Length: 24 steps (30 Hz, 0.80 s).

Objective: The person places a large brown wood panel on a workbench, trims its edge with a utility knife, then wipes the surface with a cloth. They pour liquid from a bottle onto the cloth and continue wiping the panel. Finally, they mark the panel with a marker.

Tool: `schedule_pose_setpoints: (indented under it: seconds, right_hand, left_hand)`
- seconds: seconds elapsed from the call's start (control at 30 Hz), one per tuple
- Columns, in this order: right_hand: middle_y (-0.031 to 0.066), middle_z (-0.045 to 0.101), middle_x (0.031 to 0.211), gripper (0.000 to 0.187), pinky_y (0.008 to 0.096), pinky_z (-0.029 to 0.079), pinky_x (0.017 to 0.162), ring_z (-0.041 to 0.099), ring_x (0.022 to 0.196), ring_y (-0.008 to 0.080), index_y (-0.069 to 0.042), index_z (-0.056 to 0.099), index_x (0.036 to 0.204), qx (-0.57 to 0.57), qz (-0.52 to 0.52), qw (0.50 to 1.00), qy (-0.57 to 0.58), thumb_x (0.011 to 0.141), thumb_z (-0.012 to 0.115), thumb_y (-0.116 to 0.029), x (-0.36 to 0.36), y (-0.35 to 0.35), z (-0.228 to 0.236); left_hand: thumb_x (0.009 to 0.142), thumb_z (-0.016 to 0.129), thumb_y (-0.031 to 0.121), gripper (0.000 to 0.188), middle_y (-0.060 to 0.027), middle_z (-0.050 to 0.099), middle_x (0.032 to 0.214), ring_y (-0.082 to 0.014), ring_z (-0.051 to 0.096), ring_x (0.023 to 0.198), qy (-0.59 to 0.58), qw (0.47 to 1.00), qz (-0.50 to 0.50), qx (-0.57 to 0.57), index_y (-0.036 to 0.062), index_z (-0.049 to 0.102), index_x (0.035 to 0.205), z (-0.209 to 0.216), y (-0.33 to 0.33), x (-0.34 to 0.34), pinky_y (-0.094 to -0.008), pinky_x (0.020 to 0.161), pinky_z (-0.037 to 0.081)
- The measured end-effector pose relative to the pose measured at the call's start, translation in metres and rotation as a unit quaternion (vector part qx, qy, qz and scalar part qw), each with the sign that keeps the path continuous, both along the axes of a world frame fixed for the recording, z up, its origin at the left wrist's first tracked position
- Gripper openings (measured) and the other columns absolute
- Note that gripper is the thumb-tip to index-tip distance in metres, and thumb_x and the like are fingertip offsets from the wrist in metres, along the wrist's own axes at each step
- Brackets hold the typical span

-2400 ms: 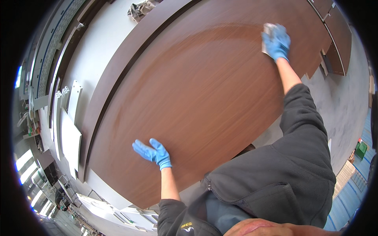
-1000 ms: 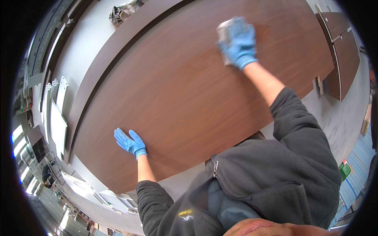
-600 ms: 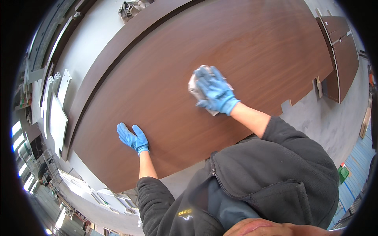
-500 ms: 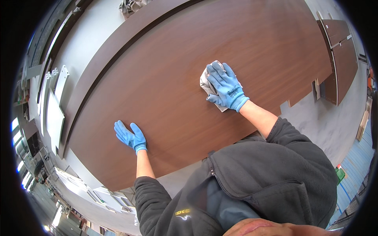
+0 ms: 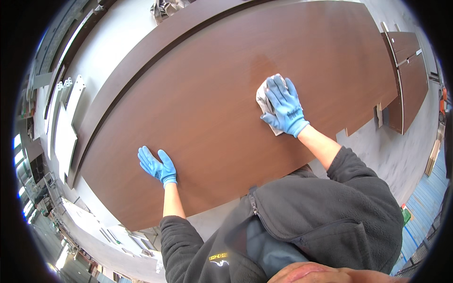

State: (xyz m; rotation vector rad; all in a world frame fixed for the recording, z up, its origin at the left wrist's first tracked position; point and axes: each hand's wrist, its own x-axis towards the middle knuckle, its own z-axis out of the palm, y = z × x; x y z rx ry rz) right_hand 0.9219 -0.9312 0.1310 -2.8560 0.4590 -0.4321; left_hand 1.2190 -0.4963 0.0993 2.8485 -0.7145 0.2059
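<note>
A large brown wood-grain panel (image 5: 207, 104) lies flat in front of me. My right hand (image 5: 285, 106), in a blue work glove, holds a crumpled white cloth (image 5: 264, 96) pressed against the panel's surface. Its thumb sticks out to the left, and the palm hides part of the cloth. A darker, damp-looking patch shows just beyond the cloth. In a matching glove, my left hand (image 5: 158, 166) rests open on the panel near its left end, fingers stretched out, holding nothing.
A long dark brown strip (image 5: 127, 78) runs along the panel's far side. White boards (image 5: 66, 137) stand at the left. Further brown panels (image 5: 413, 85) lie at the right on the pale table (image 5: 377, 153). Bunched cloth (image 5: 166, 8) sits at the far edge.
My right hand and the cloth have slid to the right along the panel, leaving a darker patch showing beyond them. My left hand stays on nearly the same spot.
</note>
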Motion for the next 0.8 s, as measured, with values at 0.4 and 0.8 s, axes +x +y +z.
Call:
schedule_pose_setpoints:
  seconds: [0.4,0.8]
  right_hand:
    - [0.0175,0.055,0.163,0.079,0.0542,0.027,0.13,0.033,0.161,0.0376,-0.007,0.068,0.143,0.014,0.152,0.985,0.087,0.093,0.069,-0.069,0.307,0.024,0.024]
    - [0.017,0.061,0.149,0.057,0.0518,0.045,0.118,0.06,0.136,0.0354,-0.016,0.068,0.138,-0.067,0.02,0.997,-0.024,0.092,0.074,-0.05,0.171,-0.21,-0.001]
  left_hand:
    - [0.111,0.059,0.04,0.071,-0.0217,0.041,0.176,-0.0406,0.033,0.165,0.005,1.0,-0.005,0.013,0.003,0.044,0.168,0.002,0.002,0.0,-0.0575,0.136,0.019]
    - [0.113,0.054,0.044,0.072,-0.0193,0.039,0.178,-0.0374,0.031,0.167,0.021,1.0,-0.003,0.022,0.0018,0.043,0.169,-0.003,0.009,0.004,-0.0538,0.137,0.016]
